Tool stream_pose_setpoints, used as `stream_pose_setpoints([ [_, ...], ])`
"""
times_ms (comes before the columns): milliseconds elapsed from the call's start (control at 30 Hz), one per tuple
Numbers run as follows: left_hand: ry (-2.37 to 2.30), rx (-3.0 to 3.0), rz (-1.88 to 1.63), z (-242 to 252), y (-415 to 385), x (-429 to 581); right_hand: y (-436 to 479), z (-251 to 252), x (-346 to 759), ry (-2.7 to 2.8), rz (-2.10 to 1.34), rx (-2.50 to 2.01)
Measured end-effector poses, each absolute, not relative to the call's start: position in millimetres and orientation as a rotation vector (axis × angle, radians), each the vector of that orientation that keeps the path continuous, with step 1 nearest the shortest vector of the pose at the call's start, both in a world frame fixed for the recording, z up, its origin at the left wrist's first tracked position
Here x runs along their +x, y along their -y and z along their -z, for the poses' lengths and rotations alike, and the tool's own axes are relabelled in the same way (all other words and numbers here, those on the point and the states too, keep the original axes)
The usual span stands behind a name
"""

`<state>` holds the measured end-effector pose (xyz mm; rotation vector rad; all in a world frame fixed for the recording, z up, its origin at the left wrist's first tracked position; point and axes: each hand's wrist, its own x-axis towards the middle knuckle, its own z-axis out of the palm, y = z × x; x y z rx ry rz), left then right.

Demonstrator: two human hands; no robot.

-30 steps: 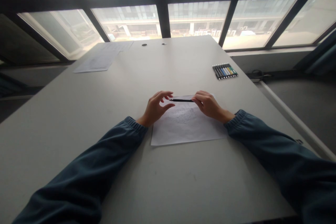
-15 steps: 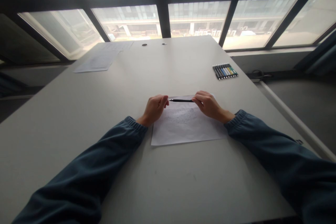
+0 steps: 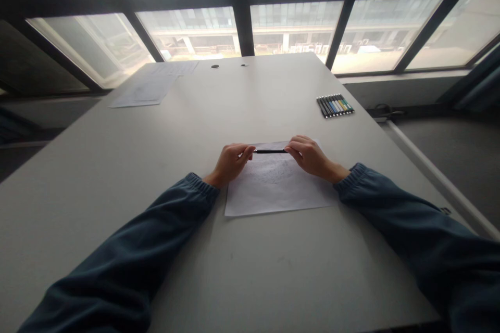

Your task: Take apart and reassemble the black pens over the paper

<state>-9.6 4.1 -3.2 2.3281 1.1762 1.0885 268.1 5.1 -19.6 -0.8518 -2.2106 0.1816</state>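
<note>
I see the black pen (image 3: pixel 270 151) held over the paper (image 3: pixel 281 196), its ends hidden: the right hand (image 3: pixel 309 156) pinches one, the left hand (image 3: pixel 232 161) the other. The paper's faint marks (image 3: pixel 275 171) may be a sketch, too pale for me to read; the right sleeve (image 3: pixel 406 231) runs out of view.

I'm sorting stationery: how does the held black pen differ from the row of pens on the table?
The black pen spans between the left hand and right hand; the row of pens lies on the table. The black pen looks mostly black; the row of pens also shows blue, yellow and green. Both include black.
</note>
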Motion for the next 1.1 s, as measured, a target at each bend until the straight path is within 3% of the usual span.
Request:
stream_pose_setpoints([
  [1100, -0.952, 2.456, -1.307, 7.1, -8.2, -9.9, -4.0, 16.4, 267.1, 2.182, -0.219, -0.875],
])
